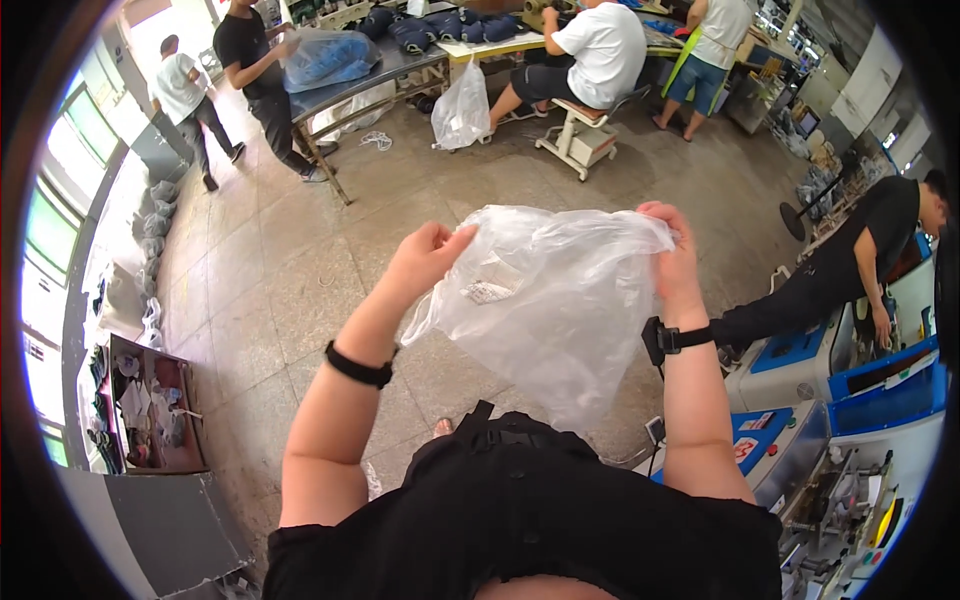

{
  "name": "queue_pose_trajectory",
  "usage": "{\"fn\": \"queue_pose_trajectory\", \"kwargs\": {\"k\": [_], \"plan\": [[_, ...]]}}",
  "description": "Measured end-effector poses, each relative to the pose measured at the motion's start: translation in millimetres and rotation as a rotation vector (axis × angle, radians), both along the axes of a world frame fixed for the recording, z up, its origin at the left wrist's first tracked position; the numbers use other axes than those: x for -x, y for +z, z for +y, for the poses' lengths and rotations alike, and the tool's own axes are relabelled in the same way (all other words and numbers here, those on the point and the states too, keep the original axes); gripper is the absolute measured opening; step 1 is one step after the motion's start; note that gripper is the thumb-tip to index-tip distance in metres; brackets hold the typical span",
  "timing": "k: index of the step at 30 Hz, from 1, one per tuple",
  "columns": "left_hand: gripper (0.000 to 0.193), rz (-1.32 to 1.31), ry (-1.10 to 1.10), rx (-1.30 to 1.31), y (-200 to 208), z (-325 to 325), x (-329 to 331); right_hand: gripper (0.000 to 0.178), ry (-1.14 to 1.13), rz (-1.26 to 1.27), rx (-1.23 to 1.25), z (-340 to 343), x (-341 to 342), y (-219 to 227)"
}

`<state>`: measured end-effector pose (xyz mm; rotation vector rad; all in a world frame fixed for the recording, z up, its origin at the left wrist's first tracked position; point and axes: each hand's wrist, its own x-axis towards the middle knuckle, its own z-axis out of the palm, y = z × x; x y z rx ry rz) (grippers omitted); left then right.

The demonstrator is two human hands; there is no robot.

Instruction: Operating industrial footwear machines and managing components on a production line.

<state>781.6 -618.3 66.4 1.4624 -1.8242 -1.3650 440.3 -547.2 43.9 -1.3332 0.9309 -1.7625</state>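
A large translucent white plastic bag hangs in front of my chest, stretched between both hands. My left hand pinches its upper left edge between thumb and fingers. At the upper right corner, my right hand is closed on the bag's rim, with part of the plastic over the fingers. The bag's lower part droops toward my body. A small white printed slip shows at the bag's left side; whether it lies inside or behind the plastic I cannot tell.
Blue-and-white machines stand close on my right, where a person in black leans over. A long table with dark bundles runs across the back, with a seated person beside it. An open cabinet is at left.
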Motion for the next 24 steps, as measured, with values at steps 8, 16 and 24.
{"fn": "queue_pose_trajectory", "kwargs": {"k": [8, 16, 24], "plan": [[0.009, 0.701, 0.386, -0.285, -85, -79, -166, 0.031, 0.208, 0.166, -0.412, -66, -133, -20], [0.010, 0.437, 0.337, -0.115, -32, -90, -266, 0.045, 0.007, 0.619, -0.093, -78, -250, -17], [0.006, 0.761, 0.408, -0.368, -41, -105, -285, 0.014, 0.097, 0.224, -0.382, -91, -236, -32]]}}
